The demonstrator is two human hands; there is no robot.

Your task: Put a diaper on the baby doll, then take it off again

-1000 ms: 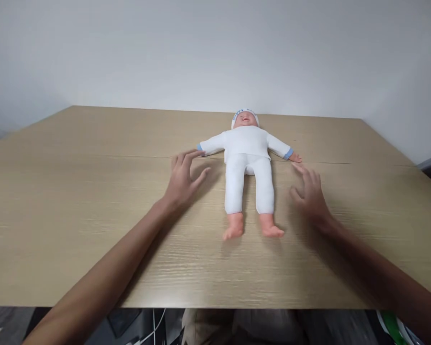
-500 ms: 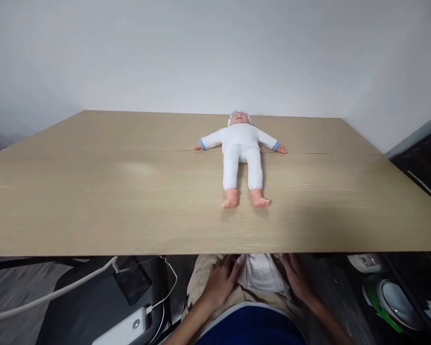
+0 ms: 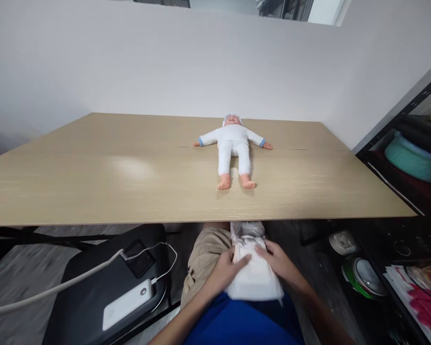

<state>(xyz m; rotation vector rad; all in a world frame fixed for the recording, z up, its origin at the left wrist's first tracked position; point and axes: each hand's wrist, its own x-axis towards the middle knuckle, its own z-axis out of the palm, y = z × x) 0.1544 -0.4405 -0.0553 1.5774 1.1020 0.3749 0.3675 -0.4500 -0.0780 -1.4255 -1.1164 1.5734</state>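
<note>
In my lap, below the table's front edge, lies a white diaper point(image 3: 255, 280), its far end ruffled. My left hand point(image 3: 227, 272) grips its left side, with the thumb lying across the top. On the opposite side my right hand point(image 3: 279, 261) holds it, thumb on top as well; the other fingertips of both hands are partly hidden. A baby doll point(image 3: 233, 136) in a white outfit with blue cuffs and a white cap lies face up on the table, arms spread and bare feet towards me. Neither hand touches the doll.
The wooden table point(image 3: 104, 191) spans the view, its far edge at a pale wall. Below left, a black chair point(image 3: 82, 287) carries a white power bank point(image 3: 127, 304), a cable and a dark phone-like device point(image 3: 139, 258). A shelf with a green basin point(image 3: 416, 158) stands right.
The diaper has come up from between my legs towards me, with both hands now on it. My view has tilted and shifted, showing more shelf and a wall opening. The doll lies still.
</note>
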